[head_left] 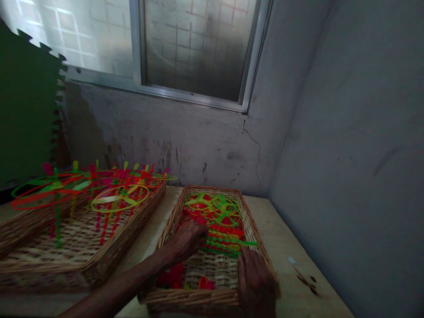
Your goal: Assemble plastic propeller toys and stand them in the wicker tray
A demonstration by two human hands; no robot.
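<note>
My left hand reaches into the right wicker basket, its fingers curled at the left ends of twisted plastic sticks in green, yellow and red. One green stick juts out farther right than the others, just above my right hand. That hand is closed over the basket's right side near the stick ends. What either hand grips is hidden behind the fingers. Beyond the sticks, yellow and green propeller rings lie in the far end. Small red and pink plastic pieces sit in the near left corner.
To the left, another wicker basket bears upright spinning-propeller toys on twisted sticks. Both baskets stand on a wooden table. A thin stick-like thing with dark bits lies at right. Walls and a window close off the back.
</note>
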